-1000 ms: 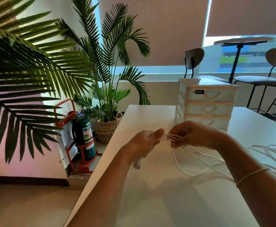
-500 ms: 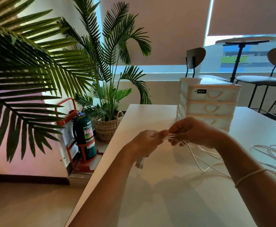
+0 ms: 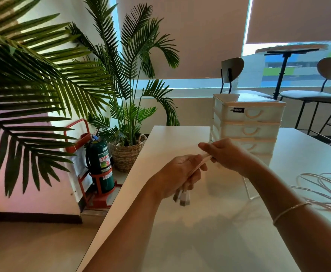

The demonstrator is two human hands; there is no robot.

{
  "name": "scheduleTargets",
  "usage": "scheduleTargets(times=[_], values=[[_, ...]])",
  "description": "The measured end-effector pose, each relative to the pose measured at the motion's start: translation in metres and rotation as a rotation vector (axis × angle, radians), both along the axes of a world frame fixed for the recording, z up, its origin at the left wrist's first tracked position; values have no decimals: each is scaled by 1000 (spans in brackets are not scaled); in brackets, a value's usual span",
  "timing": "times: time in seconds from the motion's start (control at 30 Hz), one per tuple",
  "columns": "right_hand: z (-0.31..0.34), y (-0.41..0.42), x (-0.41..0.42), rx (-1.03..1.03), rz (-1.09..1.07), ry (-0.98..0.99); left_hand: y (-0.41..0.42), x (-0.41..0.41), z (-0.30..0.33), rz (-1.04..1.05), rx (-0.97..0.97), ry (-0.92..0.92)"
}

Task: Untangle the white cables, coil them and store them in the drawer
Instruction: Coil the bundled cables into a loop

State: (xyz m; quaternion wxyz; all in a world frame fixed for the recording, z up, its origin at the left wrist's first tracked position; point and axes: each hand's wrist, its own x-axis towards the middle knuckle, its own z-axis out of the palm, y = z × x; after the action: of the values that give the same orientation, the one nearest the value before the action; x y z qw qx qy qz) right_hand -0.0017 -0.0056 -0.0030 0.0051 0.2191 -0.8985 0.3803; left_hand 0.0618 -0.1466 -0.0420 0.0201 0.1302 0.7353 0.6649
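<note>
Above the white surface point(image 3: 180, 242), the left hand point(image 3: 177, 174) grips a bundle of white cables point(image 3: 199, 166), plug ends point(image 3: 183, 198) hanging below its fist. The right hand point(image 3: 225, 155) pinches the same strands, probably between thumb and fingers; blur hides details. Loose cable loops point(image 3: 321, 185) lie at 3 o'clock. At 1 o'clock stands the closed three-drawer organiser point(image 3: 248, 122), partly blocked by the right hand. A fire extinguisher point(image 3: 100, 165) and potted palm point(image 3: 127, 107) sit at 10 o'clock.

Black label "abox" on top drawer point(image 3: 248, 114); "FIRE" on green extinguisher point(image 3: 100, 163).
</note>
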Motion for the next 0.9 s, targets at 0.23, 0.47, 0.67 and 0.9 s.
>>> scheduleTargets(times=[0.23,0.47,0.67,0.9], values=[[9,5,-4,-119,55,-97,-3,4,2,-224,206,-88],[10,7,-3,-122,125,-203,-4,5,2,-256,88,-113],[9,5,-3,-63,188,-189,0,5,-1,-283,76,-158],[9,-12,4,-120,282,-218,19,9,-2,-494,256,-207]])
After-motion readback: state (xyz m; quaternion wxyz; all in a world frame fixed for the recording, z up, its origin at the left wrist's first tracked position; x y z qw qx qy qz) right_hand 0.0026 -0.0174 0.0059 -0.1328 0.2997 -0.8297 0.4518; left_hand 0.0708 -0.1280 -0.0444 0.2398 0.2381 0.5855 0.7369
